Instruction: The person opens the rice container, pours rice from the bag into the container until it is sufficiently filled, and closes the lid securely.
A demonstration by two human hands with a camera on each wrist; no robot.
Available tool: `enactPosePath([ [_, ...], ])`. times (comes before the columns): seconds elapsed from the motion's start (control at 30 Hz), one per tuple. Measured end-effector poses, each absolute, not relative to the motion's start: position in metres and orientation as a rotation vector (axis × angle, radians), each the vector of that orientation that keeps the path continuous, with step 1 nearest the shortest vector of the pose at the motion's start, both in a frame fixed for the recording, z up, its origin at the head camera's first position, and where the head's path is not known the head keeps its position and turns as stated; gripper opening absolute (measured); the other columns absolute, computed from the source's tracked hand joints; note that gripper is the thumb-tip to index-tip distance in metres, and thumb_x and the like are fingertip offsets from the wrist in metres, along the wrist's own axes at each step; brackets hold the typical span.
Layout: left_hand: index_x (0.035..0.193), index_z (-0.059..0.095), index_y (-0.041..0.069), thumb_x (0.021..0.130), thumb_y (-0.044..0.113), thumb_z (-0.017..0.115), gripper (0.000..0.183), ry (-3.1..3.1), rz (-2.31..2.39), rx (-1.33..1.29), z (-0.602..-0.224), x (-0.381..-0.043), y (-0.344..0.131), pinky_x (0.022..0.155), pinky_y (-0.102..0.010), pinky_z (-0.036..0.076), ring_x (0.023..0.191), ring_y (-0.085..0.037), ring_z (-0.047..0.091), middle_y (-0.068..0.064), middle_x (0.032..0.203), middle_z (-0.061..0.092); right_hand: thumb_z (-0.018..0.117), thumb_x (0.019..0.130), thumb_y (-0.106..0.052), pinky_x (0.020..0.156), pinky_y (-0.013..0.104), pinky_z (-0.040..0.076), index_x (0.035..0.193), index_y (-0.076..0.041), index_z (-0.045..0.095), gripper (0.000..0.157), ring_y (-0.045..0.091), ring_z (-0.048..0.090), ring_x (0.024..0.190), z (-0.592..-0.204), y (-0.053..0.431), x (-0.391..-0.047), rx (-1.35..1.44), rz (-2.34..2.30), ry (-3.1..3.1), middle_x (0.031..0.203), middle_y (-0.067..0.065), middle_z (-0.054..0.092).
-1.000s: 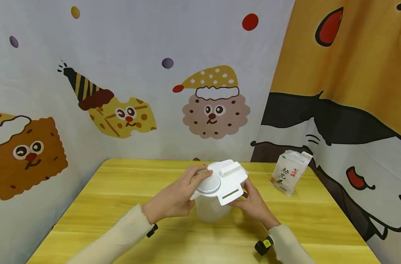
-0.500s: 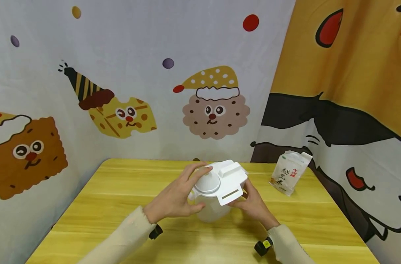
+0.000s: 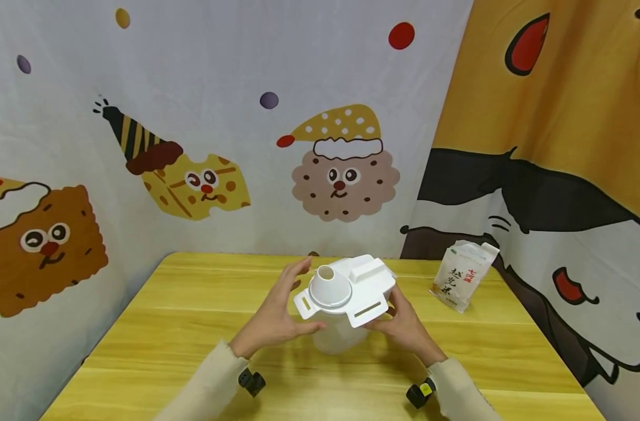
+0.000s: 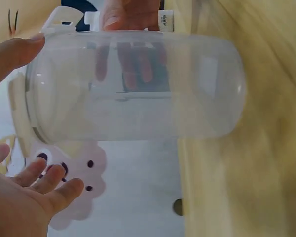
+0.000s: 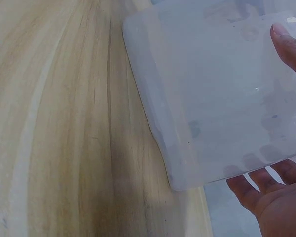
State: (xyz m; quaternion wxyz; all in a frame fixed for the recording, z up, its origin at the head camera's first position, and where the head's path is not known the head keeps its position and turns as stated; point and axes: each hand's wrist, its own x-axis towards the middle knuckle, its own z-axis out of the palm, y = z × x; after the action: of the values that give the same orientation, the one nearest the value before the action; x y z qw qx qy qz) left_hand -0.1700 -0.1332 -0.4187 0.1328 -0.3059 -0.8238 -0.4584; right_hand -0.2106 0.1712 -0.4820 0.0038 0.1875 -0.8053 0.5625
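Observation:
A translucent plastic storage jar is between my hands at the middle of the table, its base toward the tabletop. On it sits a white lid with side flaps, one sticking out to the left. A cone-shaped white spout with a round opening rises from the lid's left part. My right hand grips the jar's right side, thumb on the near face and fingers round the far one. My left hand is spread beside the left flap, its fingers off the lid and its thumb by the jar's upper wall.
A white paper-like bag with dark and red lettering stands at the back right of the yellow wooden table. Behind the table hangs a cartoon-print curtain.
My left hand has come off the lid and opened out to the left. The cone spout now shows where a flat round disc was, and the left flap stands out. The right hand keeps its grip.

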Motion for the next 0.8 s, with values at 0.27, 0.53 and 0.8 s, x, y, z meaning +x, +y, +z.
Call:
enactPosePath([
  [0.27,0.163,0.021,0.03,0.07,0.022,0.097,0.12,-2.411,-1.618,-0.759,-0.443,-0.17,-0.131,0.113,-0.06,0.044,0.146,-0.033,0.041,-0.003,0.159,0.041,0.094,0.074,-0.023,0.118,0.062,0.039,0.156,-0.031,0.034,0.102,0.03,0.036,0.149,-0.483,0.17,-0.211,0.577,1.767,-2.526,0.159,0.004,0.044],
  [0.53,0.161,0.025,0.028,0.074,0.016,0.094,0.112,-2.382,-1.961,-0.654,-0.463,-0.173,-0.124,0.117,-0.05,0.042,0.143,-0.025,0.045,-0.002,0.159,0.041,0.093,0.074,-0.023,0.118,0.06,0.04,0.155,-0.026,0.035,0.1,0.031,0.038,0.148,-0.48,0.169,-0.209,0.556,1.749,-2.557,0.158,0.005,0.045],
  [0.8,0.152,0.042,0.022,0.079,0.013,0.09,0.087,-2.385,-1.981,-0.68,-0.469,-0.174,-0.116,0.11,-0.035,0.049,0.132,-0.021,0.056,-0.001,0.147,0.057,0.092,0.077,-0.023,0.116,0.058,0.042,0.156,-0.022,0.034,0.097,0.034,0.041,0.145,-0.477,0.171,-0.208,0.572,1.7,-2.585,0.156,0.01,0.047],
])
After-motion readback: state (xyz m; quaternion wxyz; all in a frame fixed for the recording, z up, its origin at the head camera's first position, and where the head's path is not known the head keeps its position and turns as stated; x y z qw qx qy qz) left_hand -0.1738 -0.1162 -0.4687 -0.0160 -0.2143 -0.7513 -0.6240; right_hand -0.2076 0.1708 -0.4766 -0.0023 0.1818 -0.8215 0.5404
